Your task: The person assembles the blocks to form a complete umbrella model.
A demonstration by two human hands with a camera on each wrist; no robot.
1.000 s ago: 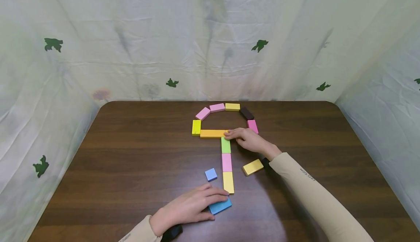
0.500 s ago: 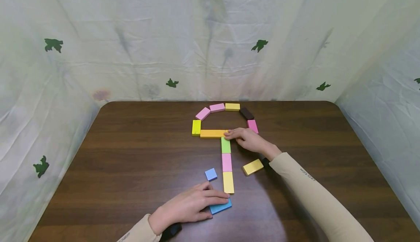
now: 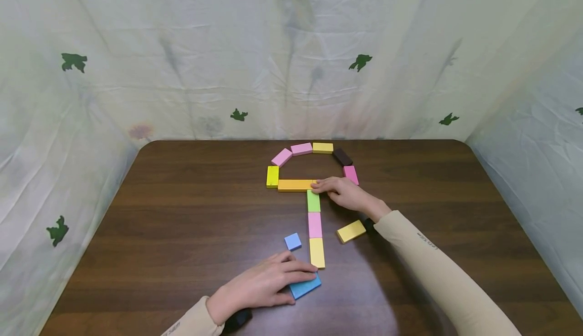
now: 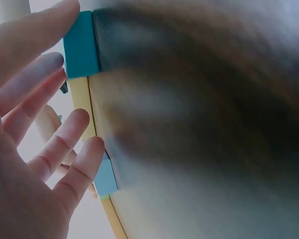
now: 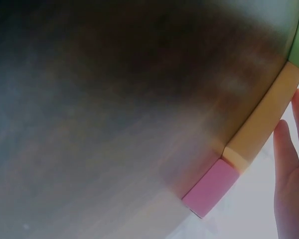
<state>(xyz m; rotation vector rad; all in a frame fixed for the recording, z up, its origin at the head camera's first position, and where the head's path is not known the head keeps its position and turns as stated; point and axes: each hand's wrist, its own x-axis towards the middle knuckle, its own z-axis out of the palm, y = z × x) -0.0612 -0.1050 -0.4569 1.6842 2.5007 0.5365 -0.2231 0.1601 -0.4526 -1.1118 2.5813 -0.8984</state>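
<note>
My left hand [image 3: 264, 281] holds a flat blue block [image 3: 306, 286] between thumb and fingers, with the fingers partly covering it. The blue block lies slanted just below the pale yellow block [image 3: 317, 253], the lowest of a column. Above that come a light pink block [image 3: 315, 224] and a green block [image 3: 313, 201]. My right hand [image 3: 348, 193] lays its fingertips on the right part of an orange bar [image 3: 295, 185], hiding that end. In the right wrist view the fingers [image 5: 285, 149] are straight beside the orange bar [image 5: 264, 117].
An arch of blocks stands above the bar: bright yellow [image 3: 272, 177], two pink, pale yellow [image 3: 323, 148], black [image 3: 342, 157] and magenta [image 3: 350, 175]. A small blue square block [image 3: 293, 242] and a gold block [image 3: 351, 232] lie loose on the brown table [image 3: 191, 224].
The blue block under my left hand has turned slightly, flatter half a second ago and more slanted now. My left fingers shifted a little with it. The right hand stays still.
</note>
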